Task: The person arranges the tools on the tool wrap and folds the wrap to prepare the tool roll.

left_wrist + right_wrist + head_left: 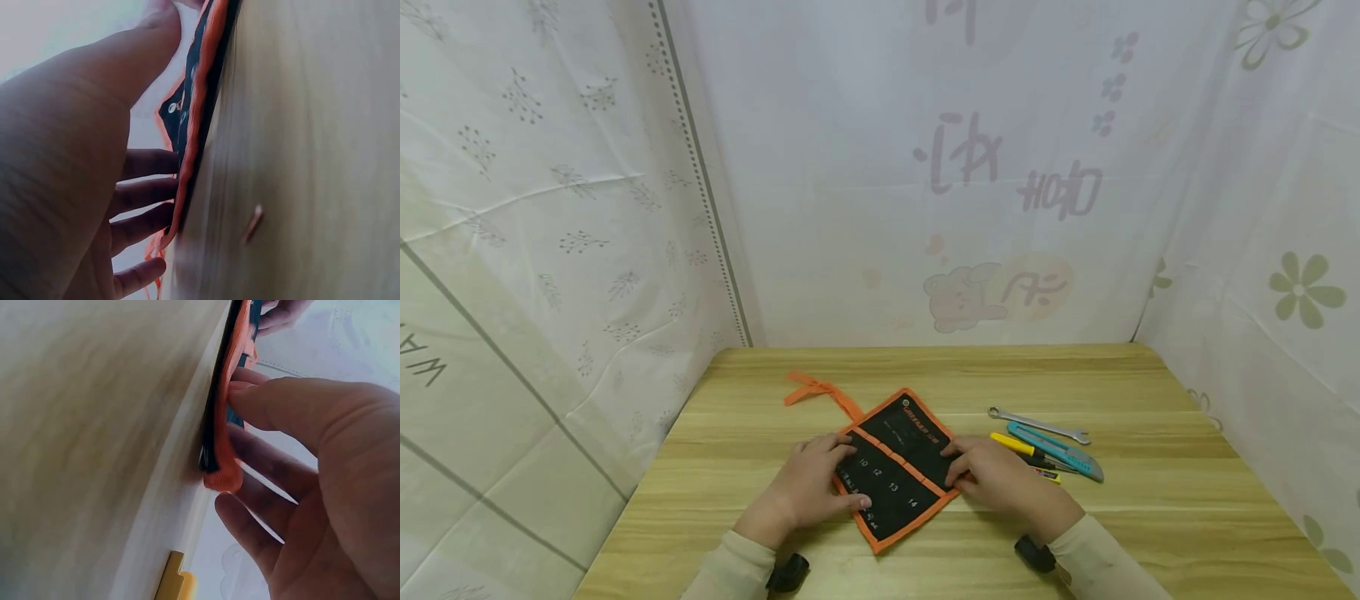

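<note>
Slanting far-left to near-right, short of the far edge of the worktop (940,360), the pouch (886,473) lies between the loose-fingered left hand (805,482) and the right hand (996,477), both touching it, the latter's grip unclear.

Right hand (319,481), 4 o'clock, fingers touching orange-edged black cloth (222,434), 12 o'clock to centre. Left hand (284,314), 1 o'clock. Yellow item (169,580), 6–7 o'clock. Worktop (87,437), 9 o'clock.
</note>
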`<state>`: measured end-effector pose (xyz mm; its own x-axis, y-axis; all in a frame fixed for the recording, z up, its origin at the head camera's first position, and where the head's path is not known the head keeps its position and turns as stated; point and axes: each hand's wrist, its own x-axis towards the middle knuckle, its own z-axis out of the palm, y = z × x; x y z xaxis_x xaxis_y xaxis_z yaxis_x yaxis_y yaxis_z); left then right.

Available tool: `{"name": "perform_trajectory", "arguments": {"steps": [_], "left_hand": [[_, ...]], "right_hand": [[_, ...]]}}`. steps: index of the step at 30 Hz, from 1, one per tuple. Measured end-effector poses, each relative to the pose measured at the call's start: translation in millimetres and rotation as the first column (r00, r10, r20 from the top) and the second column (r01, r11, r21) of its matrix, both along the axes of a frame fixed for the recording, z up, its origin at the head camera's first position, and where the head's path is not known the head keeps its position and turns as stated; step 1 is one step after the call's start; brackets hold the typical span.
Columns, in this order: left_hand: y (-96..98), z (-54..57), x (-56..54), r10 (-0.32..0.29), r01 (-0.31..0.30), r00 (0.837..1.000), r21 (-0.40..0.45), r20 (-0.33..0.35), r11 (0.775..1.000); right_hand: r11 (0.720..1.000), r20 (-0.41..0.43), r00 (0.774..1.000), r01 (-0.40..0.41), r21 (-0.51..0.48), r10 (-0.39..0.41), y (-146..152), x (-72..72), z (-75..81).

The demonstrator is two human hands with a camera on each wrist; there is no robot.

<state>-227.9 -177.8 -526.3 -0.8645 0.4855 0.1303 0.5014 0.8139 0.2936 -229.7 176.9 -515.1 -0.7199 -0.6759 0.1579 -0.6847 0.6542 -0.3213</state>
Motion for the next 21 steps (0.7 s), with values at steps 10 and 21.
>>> {"name": "perform_trajectory", "arguments": {"steps": [10,21], "left_hand": [[3.3,0.4,2.2,-0.056,0.056,0.996,0.003,0.075,0.998],[5.6,2.7,3.1,-0.156,0.145,0.983,0.109,0.096,0.983]], "right_hand": [[0.998,0.036,0.999,-0.002,0.058,0.0,-1.8,-1.3,2.6],[0.997,0.109,0.993,0.026,0.071,-0.033,-2.1,2.3,6.6]]}}
